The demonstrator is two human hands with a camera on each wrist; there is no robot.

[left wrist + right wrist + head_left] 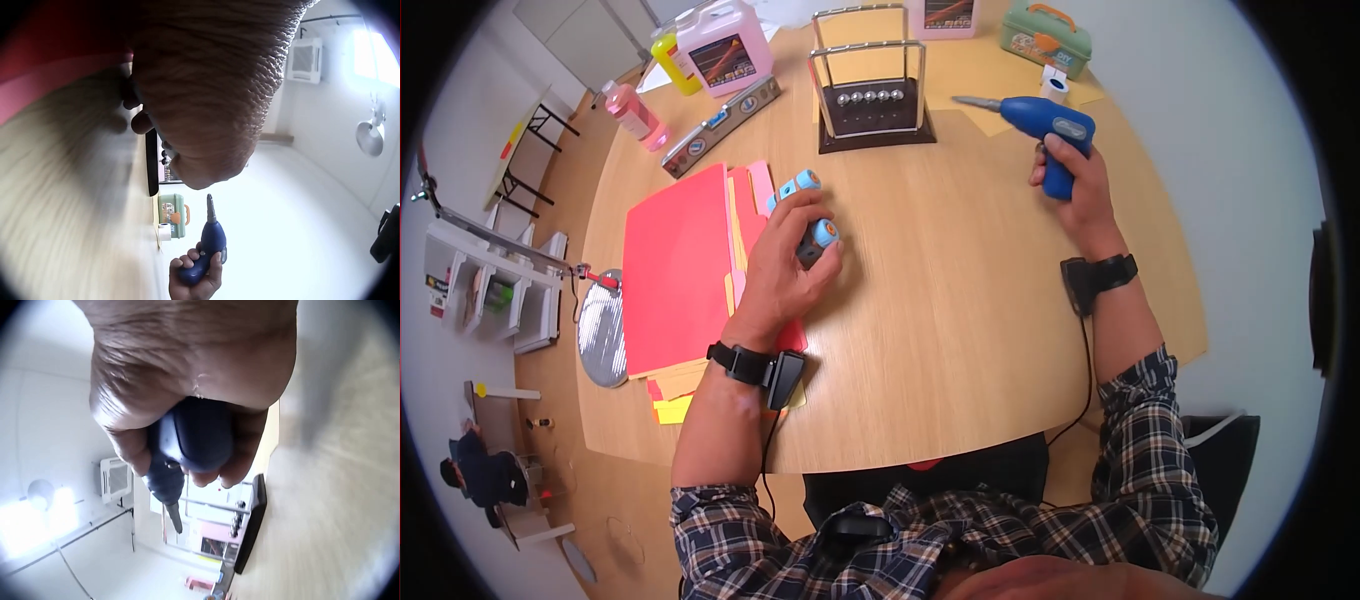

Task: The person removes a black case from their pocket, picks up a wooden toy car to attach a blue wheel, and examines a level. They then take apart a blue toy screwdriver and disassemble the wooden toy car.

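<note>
My right hand (1090, 195) grips a blue cordless screwdriver (1045, 120) by its handle, raised above the right side of the table. Its long grey bit points left, towards the Newton's cradle (875, 120). In the right wrist view the fingers wrap round the screwdriver (190, 434). My left hand (780, 270) curls over a small toy car with light blue wheels (827, 233), beside the red folders (675, 265). The palm and fingers cover most of its dark body. From the left wrist, the back of the hand (200, 94) hides nearly all of the toy.
Behind the folders lies a spirit level (720, 125), near a pink bottle (637, 117) and a pink jug (725, 50). At the back right stand a green toolbox (1045, 42) and a white roll (1054, 84). Cables hang from both wrist straps over the table's front edge.
</note>
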